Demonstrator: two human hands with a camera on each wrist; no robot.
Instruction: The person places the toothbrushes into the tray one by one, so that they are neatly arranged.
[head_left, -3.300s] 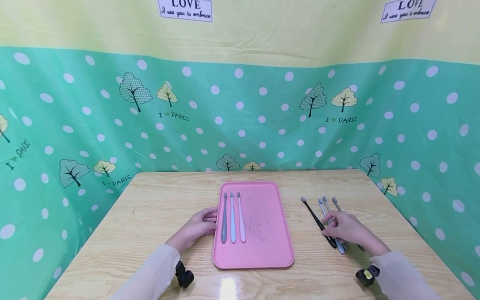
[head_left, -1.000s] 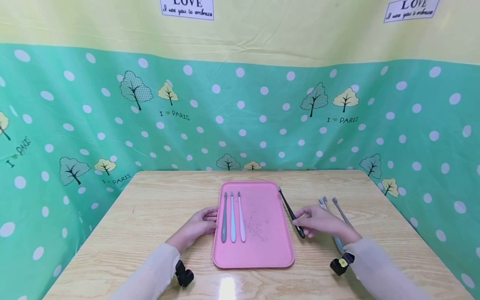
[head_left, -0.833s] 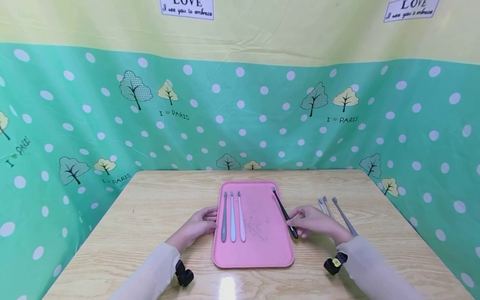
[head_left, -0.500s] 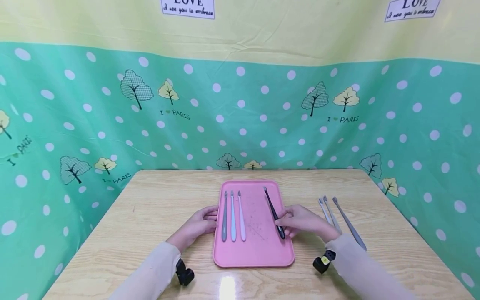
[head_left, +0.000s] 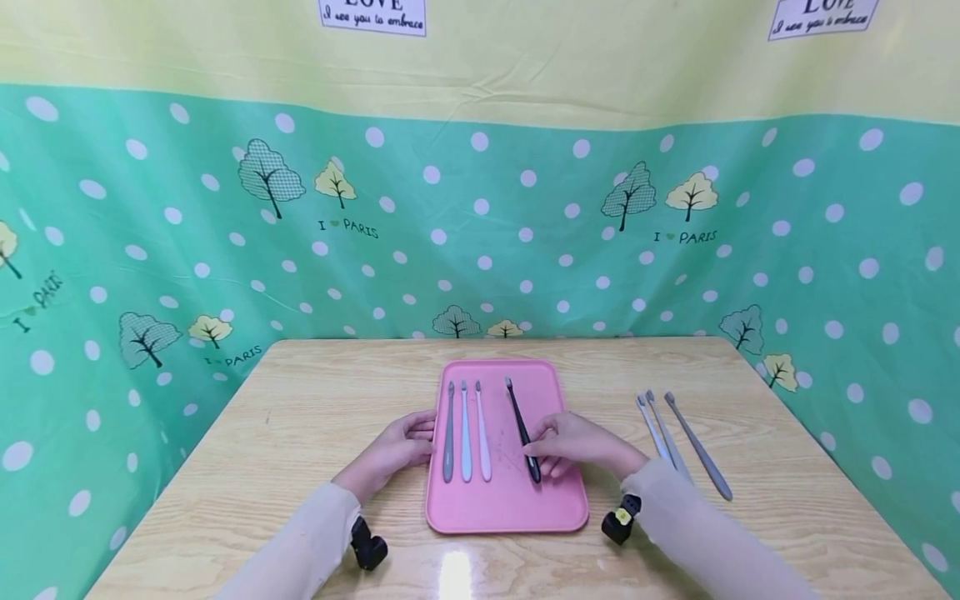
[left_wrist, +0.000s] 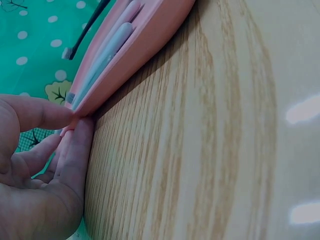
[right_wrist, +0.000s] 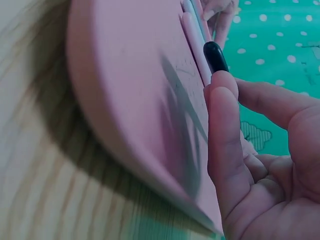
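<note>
My right hand [head_left: 573,443] pinches a black toothbrush [head_left: 519,421] near the lower end of its handle, head pointing away, over the pink tray [head_left: 506,508]. In the right wrist view the dark handle end [right_wrist: 215,57] pokes out past the fingertips, with a shadow on the tray floor. My left hand [head_left: 393,454] grips the tray's left rim; in the left wrist view, thumb and fingers meet at its edge. Side by side in the tray's left part lie a grey toothbrush [head_left: 448,442], a light blue toothbrush [head_left: 466,446] and a pale pink toothbrush [head_left: 483,446].
Right of the tray, on the wooden table [head_left: 337,375], lie a light blue-grey toothbrush [head_left: 654,429], a grey toothbrush [head_left: 667,433] close beside it, and a darker grey toothbrush [head_left: 701,450] set apart. A green dotted curtain [head_left: 405,275] hangs behind the table.
My right hand has picked up the black toothbrush from the group on the right and carried it left over the tray, close to the pale pink one. The left hand has stayed put.
</note>
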